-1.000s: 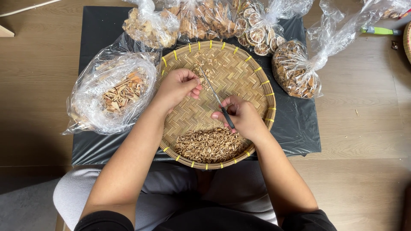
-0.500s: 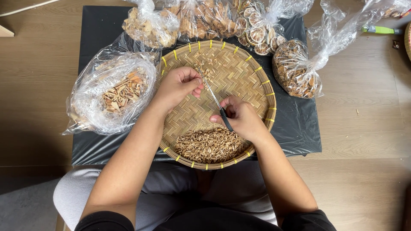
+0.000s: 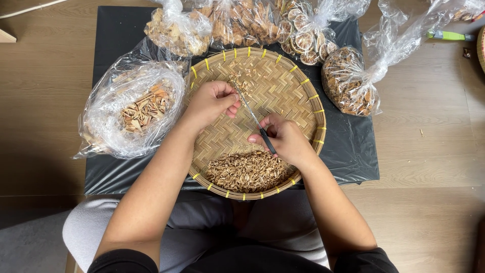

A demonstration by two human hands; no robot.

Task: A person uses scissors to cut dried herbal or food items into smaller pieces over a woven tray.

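A round woven bamboo tray point(image 3: 298, 71) with yellow rim ties lies on a black sheet. My right hand point(image 3: 284, 140) grips a pair of scissors point(image 3: 253, 118) by the black handles, blades pointing up-left toward my left hand point(image 3: 212, 101). That hand is curled, pinching a small dried piece at the blade tips. A few cut bits point(image 3: 241, 83) lie at the tray's top, and a heap of fine brown cuttings point(image 3: 247, 172) fills its near edge.
An open clear bag of dried strips point(image 3: 141, 108) sits left of the tray. Tied clear bags of dried slices point(image 3: 303, 30) and pieces point(image 3: 348, 83) line the back and right. A green-handled tool point(image 3: 449, 35) lies on the wooden floor at far right.
Both hands stay over the tray; the scissors' blades have shifted slightly against the piece held in my left hand.
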